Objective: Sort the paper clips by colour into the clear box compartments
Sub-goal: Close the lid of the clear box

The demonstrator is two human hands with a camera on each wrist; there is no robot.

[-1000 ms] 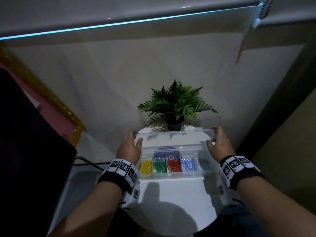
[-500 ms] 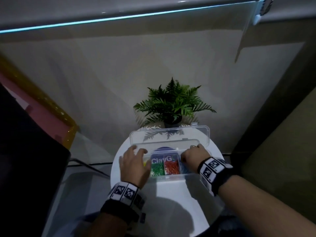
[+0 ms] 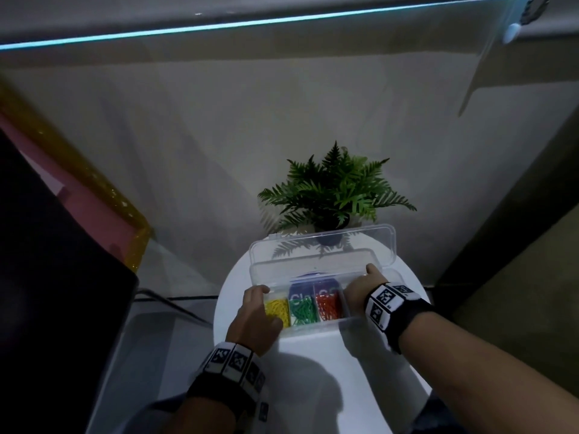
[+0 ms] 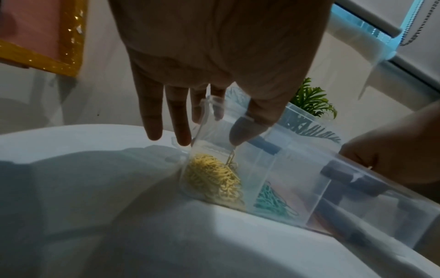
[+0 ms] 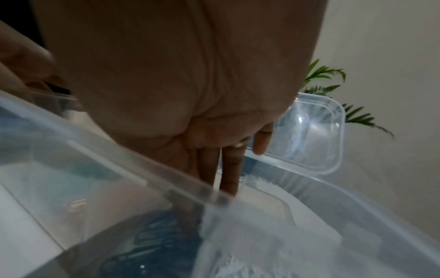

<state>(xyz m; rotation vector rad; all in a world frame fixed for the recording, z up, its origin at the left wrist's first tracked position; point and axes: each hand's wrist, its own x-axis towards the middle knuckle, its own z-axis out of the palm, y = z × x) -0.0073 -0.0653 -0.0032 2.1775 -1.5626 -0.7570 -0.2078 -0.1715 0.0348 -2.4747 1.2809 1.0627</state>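
blue card label [image 3: 300, 294] reads "Cla…G" | clear plastic box [image 3: 282, 274], sorted coloured paper clips [image 3: 302, 313] inside, on round white worktop [image 3: 313, 371] | left hand [image 3: 255, 314] pinches box's left wall | right hand [image 3: 360, 291] fingers straight, inside box's right end

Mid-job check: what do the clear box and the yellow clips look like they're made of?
The clear box looks like thin transparent plastic, glossy: fern fronds and clips show through its walls and lid. The yellow clips are probably colour-coated wire, matt: thin bent loops, no bare metal glint visible.
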